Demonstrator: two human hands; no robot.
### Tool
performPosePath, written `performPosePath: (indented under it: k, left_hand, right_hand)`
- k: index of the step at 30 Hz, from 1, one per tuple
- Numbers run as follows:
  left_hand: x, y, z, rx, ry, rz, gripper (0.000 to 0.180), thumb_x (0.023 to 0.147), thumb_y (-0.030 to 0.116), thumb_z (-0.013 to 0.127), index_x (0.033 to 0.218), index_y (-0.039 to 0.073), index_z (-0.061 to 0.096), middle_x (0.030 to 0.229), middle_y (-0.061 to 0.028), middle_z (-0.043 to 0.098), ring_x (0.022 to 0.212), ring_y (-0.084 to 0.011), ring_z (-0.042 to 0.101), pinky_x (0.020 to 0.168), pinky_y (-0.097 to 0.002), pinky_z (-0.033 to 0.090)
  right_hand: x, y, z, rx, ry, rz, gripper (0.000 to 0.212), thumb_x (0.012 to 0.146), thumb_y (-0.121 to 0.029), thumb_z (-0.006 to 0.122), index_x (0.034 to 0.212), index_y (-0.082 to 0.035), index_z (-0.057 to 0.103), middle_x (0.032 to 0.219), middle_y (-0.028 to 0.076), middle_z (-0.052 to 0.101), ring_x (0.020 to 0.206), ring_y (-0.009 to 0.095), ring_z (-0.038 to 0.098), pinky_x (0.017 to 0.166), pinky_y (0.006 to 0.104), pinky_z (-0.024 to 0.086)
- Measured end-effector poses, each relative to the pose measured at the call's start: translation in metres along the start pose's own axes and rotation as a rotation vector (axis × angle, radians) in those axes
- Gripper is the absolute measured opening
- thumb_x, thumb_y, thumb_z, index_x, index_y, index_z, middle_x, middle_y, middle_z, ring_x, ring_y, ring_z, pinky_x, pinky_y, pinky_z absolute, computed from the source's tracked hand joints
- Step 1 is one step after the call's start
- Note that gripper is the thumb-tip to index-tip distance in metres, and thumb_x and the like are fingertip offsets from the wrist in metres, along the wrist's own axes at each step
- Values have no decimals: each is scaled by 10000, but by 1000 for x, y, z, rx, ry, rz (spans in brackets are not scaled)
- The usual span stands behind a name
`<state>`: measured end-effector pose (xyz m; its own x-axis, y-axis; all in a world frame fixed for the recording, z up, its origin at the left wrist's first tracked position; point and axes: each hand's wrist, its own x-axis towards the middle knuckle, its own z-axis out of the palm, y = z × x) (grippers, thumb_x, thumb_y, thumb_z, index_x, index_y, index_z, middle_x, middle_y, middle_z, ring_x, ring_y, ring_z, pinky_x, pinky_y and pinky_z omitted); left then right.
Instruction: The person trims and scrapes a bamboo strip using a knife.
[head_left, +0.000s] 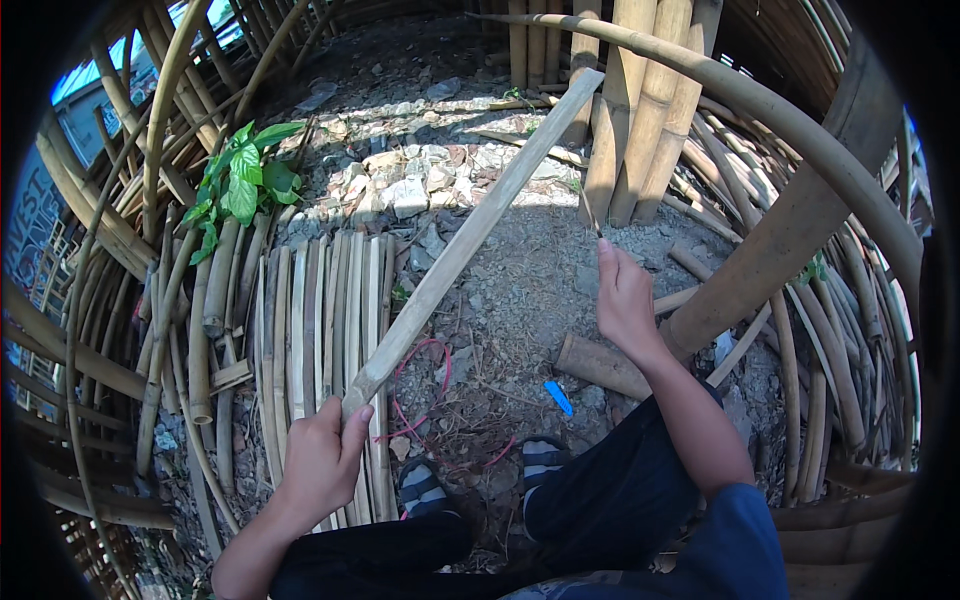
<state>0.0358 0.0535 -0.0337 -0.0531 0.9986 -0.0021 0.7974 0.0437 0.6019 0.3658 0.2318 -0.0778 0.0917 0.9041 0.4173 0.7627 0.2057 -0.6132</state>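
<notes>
My left hand is closed round the near end of a long, flat bamboo slat. From there the slat slants up and away to the right, its far end near the upright bamboo poles. My right hand is closed on a thin, blade-like tool. It points away from me and shows nearly edge-on, with its handle hidden in my fist. Tool and slat are apart. Below my left hand, a row of similar bamboo slats lies side by side on the ground.
A slanting bamboo pole and a curved one rise at my right. A short bamboo piece, pink string and a blue scrap lie by my feet. Bamboo piles flank both sides; a leafy plant grows left.
</notes>
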Motion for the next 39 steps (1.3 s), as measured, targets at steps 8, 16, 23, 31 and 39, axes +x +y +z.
performPosePath:
  k: [8, 16, 23, 31, 39]
  left_hand:
    - [8, 17, 4, 16, -24, 6, 476, 1026, 337, 567, 722, -28, 541, 536, -216, 533, 514, -425, 579, 510, -482, 428]
    - [14, 28, 10, -30, -152, 0, 524, 1035, 362, 551, 728, -61, 580, 540, -248, 547, 550, -444, 618, 548, -489, 476]
    - [12, 26, 4, -71, -168, -11, 540, 1058, 347, 509, 724, -73, 561, 544, -232, 503, 490, -357, 535, 542, -457, 444]
    - [11, 24, 4, -69, -220, -63, 565, 1053, 370, 514, 713, -74, 596, 509, -212, 542, 524, -392, 631, 557, -465, 488]
    - [6, 17, -2, -21, -184, -50, 563, 1050, 375, 523, 722, -78, 593, 533, -240, 534, 534, -420, 605, 561, -479, 469]
  right_hand:
    - [-94, -77, 20, 330, -317, -446, 434, 1030, -376, 560, 803, -8, 524, 524, 155, 536, 461, 368, 582, 446, 474, 426]
    - [-92, -77, 36, 181, -157, -702, 421, 1003, -379, 602, 780, -26, 547, 501, 91, 553, 403, 272, 591, 383, 392, 462]
    - [-61, -53, 32, 19, -32, -599, 438, 1011, -389, 582, 740, -48, 536, 488, 94, 539, 403, 280, 595, 376, 399, 457]
    - [-95, -71, 37, 147, -148, -677, 447, 1009, -382, 586, 718, -51, 516, 503, 120, 547, 405, 310, 594, 374, 419, 456]
    - [-47, -49, 27, 11, -49, -565, 473, 1024, -411, 557, 709, -61, 512, 498, 115, 546, 399, 312, 585, 376, 424, 454]
